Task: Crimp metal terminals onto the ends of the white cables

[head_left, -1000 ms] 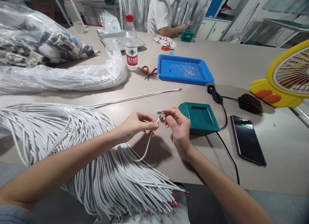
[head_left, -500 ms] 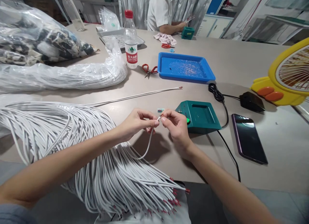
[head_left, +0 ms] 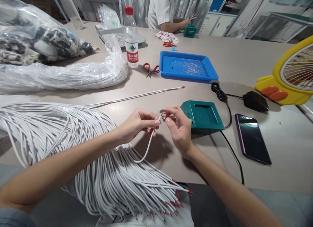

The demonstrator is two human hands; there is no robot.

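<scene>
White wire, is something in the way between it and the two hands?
No. The left hand pinches the white wire near its tip, and the right hand pinches a small connector right at that tip. Nothing visible lies between the hands and the wire.

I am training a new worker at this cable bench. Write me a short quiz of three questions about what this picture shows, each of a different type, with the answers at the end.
1. True or false: the left hand and the right hand meet at the end of one white cable.
2. Fill in: the dark phone lies to the ___ of the green box.
3. The red scissors lie:
A) in the right hand
B) on the green box
C) on the table, between the bottle and the blue tray

Key: 1 true; 2 right; 3 C.
</scene>
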